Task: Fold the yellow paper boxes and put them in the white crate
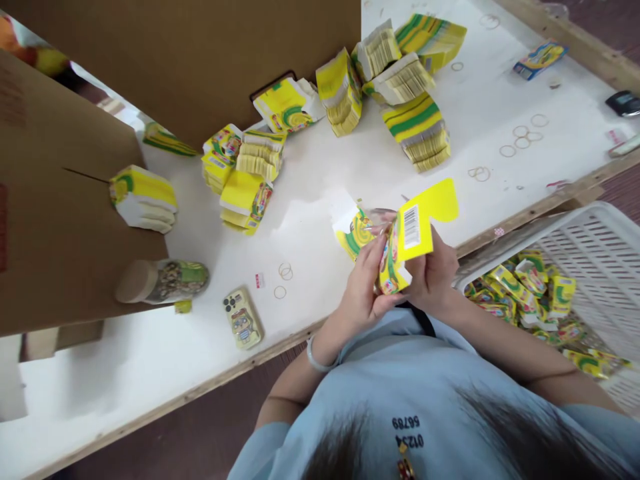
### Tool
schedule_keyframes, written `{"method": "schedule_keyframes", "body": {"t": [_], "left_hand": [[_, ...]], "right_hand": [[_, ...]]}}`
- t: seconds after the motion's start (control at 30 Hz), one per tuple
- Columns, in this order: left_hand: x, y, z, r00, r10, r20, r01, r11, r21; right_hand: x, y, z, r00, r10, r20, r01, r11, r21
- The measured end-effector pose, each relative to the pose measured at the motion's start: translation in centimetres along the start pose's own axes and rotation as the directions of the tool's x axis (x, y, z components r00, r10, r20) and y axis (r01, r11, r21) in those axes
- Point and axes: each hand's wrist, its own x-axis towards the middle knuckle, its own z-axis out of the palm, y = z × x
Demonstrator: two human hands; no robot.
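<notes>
A yellow and green printed carton [415,230] with a barcode and a raised yellow flap is between my hands, above the table's front edge. My left hand [361,287] has its fingers and thumb closed around the carton's left side. On the other side my right hand [434,270] holds the same carton, its fingers partly hidden behind it. Just beyond my left fingers, another yellow and green printed piece [354,233] with a white flap shows, partly covered by that hand.
Bundles of flat yellow cartons [417,127] stand along the table's back [310,200]. Cardboard boxes [225,60] rise behind. A jar [175,281], a phone [243,319] and rubber bands [523,137] lie about. A white basket [600,247] with small cartons is at the right.
</notes>
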Motion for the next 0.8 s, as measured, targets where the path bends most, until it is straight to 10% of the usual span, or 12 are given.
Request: {"method": "schedule_keyframes", "body": {"t": [0.33, 0.5, 0.67, 0.8], "left_hand": [[-2.1, 1.7, 1.2, 0.875, -0.451, -0.178, 0.368, 0.857, -0.361], [-3.6, 1.7, 0.8, 0.888, -0.438, -0.139, 0.357, 0.848, -0.392], [-4.5, 1.9, -0.9, 0.852, -0.514, 0.103, 0.493, 0.719, -0.49], [-5.2, 2.3, -1.2, 0.825, -0.55, 0.127, 0.538, 0.698, -0.472]], "right_hand": [[-3.2, 1.0, 1.5, 0.907, 0.378, -0.187, -0.316, 0.903, 0.291], [-4.5, 1.9, -0.2, 0.956, 0.291, 0.03, -0.287, 0.916, 0.279], [-4.2, 1.5, -2.5, 0.898, 0.297, 0.324, -0.381, 0.894, 0.236], [-5.5, 1.2, -2.5, 0.893, 0.329, 0.307, -0.398, 0.896, 0.196]]}}
